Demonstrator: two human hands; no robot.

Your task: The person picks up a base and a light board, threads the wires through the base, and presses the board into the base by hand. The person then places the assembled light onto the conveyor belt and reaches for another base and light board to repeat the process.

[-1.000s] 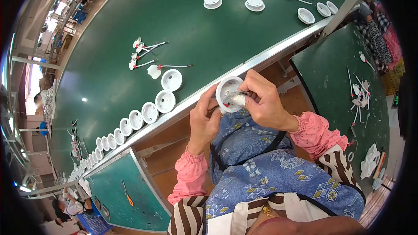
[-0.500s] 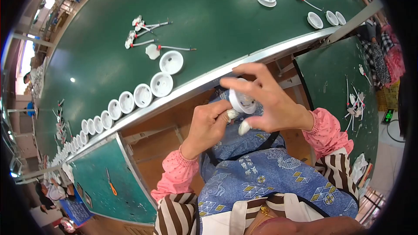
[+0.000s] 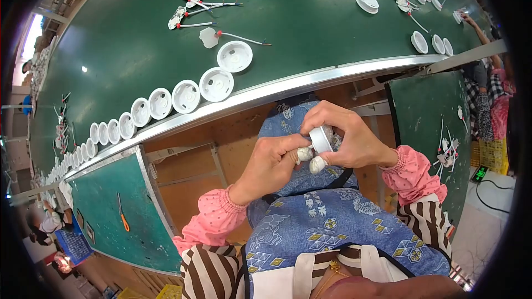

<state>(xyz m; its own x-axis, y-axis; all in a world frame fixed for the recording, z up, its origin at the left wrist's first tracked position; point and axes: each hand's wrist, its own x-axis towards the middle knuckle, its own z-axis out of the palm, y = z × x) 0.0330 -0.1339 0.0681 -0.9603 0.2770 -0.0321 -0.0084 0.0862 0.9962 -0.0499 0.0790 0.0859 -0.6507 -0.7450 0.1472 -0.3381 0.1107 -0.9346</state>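
Note:
A white round plastic housing [image 3: 320, 139] is held over my lap, just off the table edge, tipped on its side. My right hand [image 3: 354, 138] is closed round it, fingers over the top and wrapped thumb underneath. Something clear and shiny shows at the housing's right side, partly hidden by those fingers. My left hand [image 3: 269, 166] pinches at the housing's left side with thumb and forefinger; whether a small part is between them is hidden. Both thumbs have white wrapping at the tips. Nearest on the table are similar white cups [image 3: 216, 84], open side up.
A long row of white cups [image 3: 160, 103] follows the metal table edge [image 3: 288, 89] leftward. White pieces with cables [image 3: 208, 37] lie beyond it. Two cabled housings [image 3: 367, 3] stand farther back. Orange-handled scissors [image 3: 123, 216] lie on the lower left board. Another person's hand [image 3: 466, 17] is far right.
My right hand has closed in on the housing, its raised fingers now gripping it. The housing has turned more onto its side. The whole view has shifted slightly with my head.

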